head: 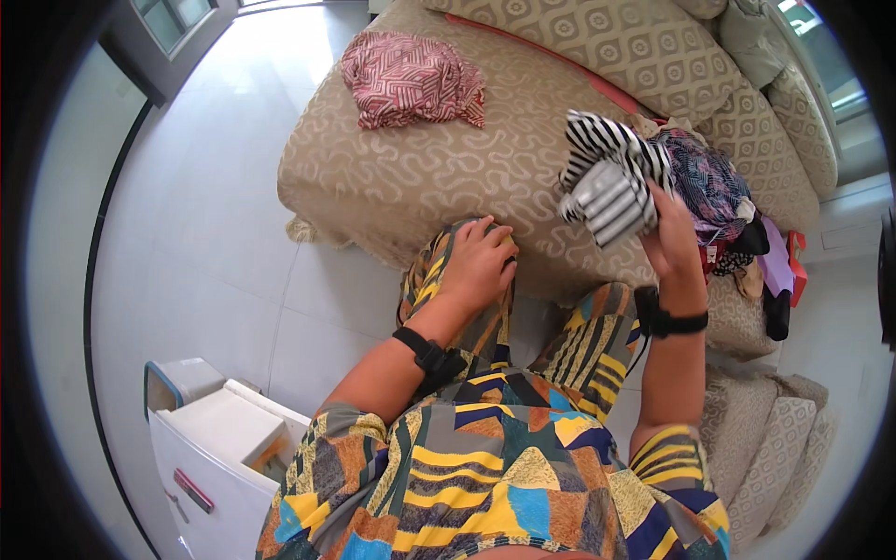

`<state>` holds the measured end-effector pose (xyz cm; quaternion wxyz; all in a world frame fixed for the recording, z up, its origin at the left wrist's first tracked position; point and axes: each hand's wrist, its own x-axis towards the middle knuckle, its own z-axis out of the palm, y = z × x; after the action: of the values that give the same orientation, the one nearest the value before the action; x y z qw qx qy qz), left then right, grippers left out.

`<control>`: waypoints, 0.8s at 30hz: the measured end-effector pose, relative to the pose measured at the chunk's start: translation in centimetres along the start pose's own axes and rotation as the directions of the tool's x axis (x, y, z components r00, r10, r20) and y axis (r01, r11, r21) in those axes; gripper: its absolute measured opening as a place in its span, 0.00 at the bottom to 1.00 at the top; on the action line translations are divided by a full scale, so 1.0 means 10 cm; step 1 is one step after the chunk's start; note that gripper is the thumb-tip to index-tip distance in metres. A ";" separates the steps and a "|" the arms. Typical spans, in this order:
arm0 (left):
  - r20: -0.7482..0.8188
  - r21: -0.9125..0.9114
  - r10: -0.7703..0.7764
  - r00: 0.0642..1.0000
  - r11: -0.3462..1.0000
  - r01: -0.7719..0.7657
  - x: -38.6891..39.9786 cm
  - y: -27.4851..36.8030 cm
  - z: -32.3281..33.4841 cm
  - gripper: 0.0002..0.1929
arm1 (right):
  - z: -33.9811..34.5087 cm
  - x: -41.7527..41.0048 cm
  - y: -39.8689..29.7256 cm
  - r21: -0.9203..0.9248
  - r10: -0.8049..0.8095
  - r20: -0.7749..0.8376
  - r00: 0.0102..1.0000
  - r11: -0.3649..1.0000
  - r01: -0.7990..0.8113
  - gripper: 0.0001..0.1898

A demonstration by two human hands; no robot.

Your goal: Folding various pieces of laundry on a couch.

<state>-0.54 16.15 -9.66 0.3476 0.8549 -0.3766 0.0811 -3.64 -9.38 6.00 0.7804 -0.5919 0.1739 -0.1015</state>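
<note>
My right hand (672, 227) grips a bunched black-and-white striped cloth (616, 161), raised above the right part of a beige patterned couch seat (511, 182). Part of the cloth shows a paler striped side, slightly blurred. Just beyond that hand lies a heap of mixed clothes (707, 175), with purple, black and dark printed pieces hanging over the seat's edge. My left hand (479, 259) rests on my knee, fingers a little spread, holding nothing. At the far left of the seat sits a crumpled red-and-white patterned cloth (416, 80).
Large patterned cushions (616, 49) line the back of the couch. A white cabinet (210, 469) and a grey bin (182, 381) stand at lower left on the tiled floor (203, 231). More patterned upholstery (763, 448) lies at lower right. A door (168, 35) is at upper left.
</note>
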 end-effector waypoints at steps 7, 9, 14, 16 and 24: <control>-0.005 -0.043 0.007 1.000 0.999 -0.007 -0.02 0.10 0.01 0.11 | 1.12 0.72 -0.26 -0.024 -0.365 0.323 0.873 0.919 0.393 0.29; -0.005 0.020 -0.007 1.000 1.000 0.007 0.01 0.10 0.02 0.11 | 1.10 0.86 -0.18 -0.222 -0.496 0.266 0.827 0.803 0.553 0.30; 0.007 0.002 0.029 1.000 1.000 -0.029 0.03 0.12 0.05 0.11 | 0.29 0.98 0.31 -0.794 -0.291 0.253 0.923 0.483 0.370 0.25; 0.019 0.015 0.024 1.000 1.000 -0.025 0.06 0.15 0.02 0.11 | -0.29 1.03 0.60 -0.879 -0.331 0.227 0.916 0.334 0.339 0.25; 0.019 0.088 0.030 0.999 0.996 -0.032 0.04 0.16 0.06 0.09 | -1.88 0.50 0.70 -0.942 -0.342 -0.292 0.893 -0.057 -0.330 0.28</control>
<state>-1.48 14.81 -9.06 0.3049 0.8641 -0.3890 0.0956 -6.71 -25.99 -5.98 0.0336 -0.9275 0.3637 -0.0798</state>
